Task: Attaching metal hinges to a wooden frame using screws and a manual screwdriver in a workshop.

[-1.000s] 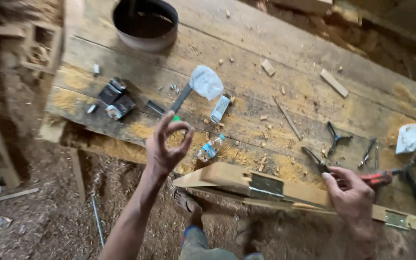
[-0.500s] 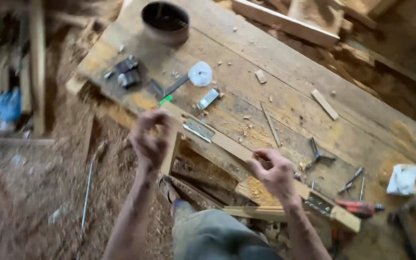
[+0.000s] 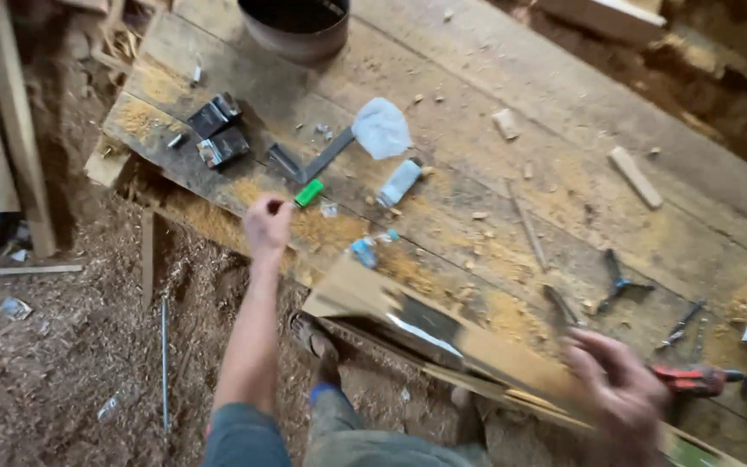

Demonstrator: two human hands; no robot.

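Head view: left hand [image 3: 267,227], raised with fingers spread a second ago, now reaches toward green lighter [image 3: 309,193] at desk edge, fingers curled together, holding nothing visible. Right hand [image 3: 620,393] motion-blurred; cannot tell finger state; now sits on long wooden strip [image 3: 443,337] with metal hinge plate, which has tilted across desk front edge. Wooden desk [image 3: 564,112] rough, sawdust-strewn, scattered with screws, offcuts, red-handled pliers [image 3: 693,378]. Floor below covered in shavings.
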